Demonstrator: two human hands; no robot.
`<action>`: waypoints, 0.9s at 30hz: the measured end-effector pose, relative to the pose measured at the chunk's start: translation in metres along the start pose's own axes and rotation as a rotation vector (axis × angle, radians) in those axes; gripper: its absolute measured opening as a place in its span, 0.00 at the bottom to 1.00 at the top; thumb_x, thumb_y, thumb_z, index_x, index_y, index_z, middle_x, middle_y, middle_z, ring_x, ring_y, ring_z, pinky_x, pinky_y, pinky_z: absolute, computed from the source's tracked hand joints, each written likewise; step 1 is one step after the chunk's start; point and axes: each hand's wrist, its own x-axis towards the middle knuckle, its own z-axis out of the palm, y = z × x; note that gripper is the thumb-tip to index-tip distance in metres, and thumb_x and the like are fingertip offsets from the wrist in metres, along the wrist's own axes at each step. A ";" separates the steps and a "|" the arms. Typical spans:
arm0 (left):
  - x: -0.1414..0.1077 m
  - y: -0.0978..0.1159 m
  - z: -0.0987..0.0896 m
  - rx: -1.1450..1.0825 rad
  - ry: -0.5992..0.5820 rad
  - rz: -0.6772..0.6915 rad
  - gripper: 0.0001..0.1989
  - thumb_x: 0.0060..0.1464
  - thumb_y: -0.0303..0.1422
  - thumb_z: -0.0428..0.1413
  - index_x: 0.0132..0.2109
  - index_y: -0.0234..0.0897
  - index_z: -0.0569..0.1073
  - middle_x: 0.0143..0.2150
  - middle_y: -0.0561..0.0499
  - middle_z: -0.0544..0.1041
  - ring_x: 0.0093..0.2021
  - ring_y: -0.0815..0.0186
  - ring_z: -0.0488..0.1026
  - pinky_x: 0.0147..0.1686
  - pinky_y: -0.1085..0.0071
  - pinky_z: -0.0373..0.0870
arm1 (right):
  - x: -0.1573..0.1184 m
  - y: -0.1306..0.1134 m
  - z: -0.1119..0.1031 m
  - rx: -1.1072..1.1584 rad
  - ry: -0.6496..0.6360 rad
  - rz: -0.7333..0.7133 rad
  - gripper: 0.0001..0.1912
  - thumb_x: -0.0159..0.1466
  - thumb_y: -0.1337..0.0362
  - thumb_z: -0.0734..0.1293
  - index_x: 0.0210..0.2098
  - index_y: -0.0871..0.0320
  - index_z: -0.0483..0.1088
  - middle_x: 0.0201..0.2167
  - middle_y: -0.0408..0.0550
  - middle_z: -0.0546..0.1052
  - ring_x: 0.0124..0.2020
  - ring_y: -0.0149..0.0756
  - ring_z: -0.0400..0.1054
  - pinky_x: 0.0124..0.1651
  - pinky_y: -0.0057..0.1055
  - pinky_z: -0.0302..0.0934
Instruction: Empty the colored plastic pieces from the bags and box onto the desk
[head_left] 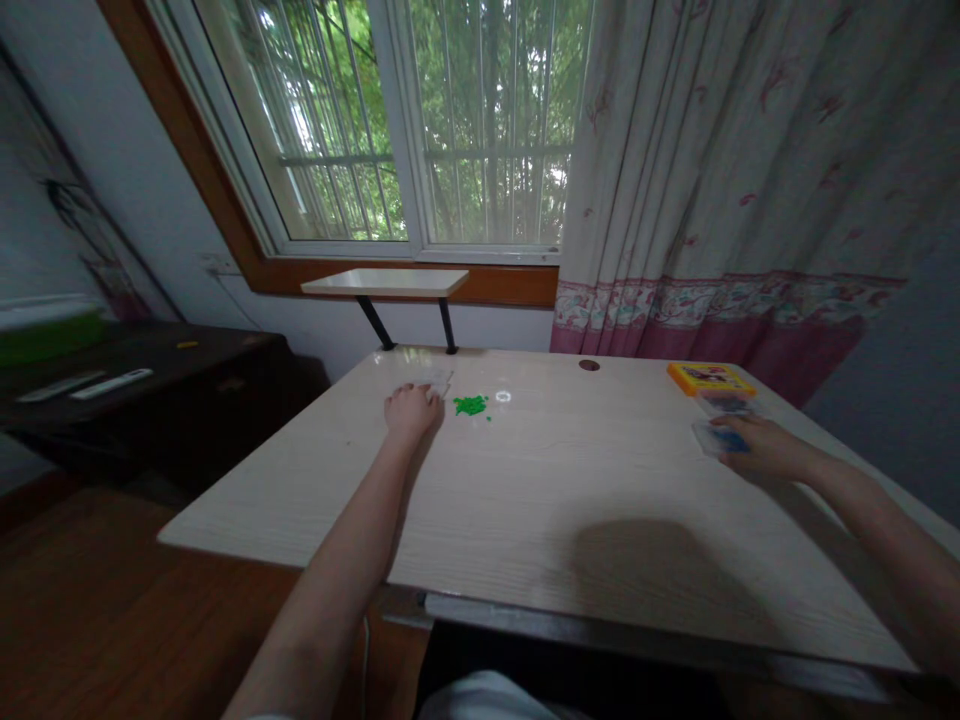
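Case [705,440] with blue contents is being pinched at right by the right hand [765,447], seemingly for steadiness; farther left, clear plastic [442,379] is being partly covered by the left hand [411,408], grip closure unclear, beside loose green pieces [471,405].

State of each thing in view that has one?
Left hand: palm down at clear flat piece, grip unclear
Right hand: at clear case with blue contents, grip unclear
Green bits: loose, heaped, a few strays
Yellow box: lying flat
Curtain: hanging, gathered in folds
Small shelf: raised on black supports
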 end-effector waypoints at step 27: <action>-0.018 0.054 0.003 -0.812 0.065 0.563 0.34 0.46 0.34 0.58 0.59 0.37 0.52 0.54 0.41 0.66 0.51 0.60 0.66 0.50 0.61 0.65 | 0.074 -0.322 0.013 1.305 -0.189 -0.658 0.40 0.48 0.66 0.71 0.58 0.51 0.53 0.52 0.53 0.66 0.43 0.34 0.68 0.44 0.33 0.66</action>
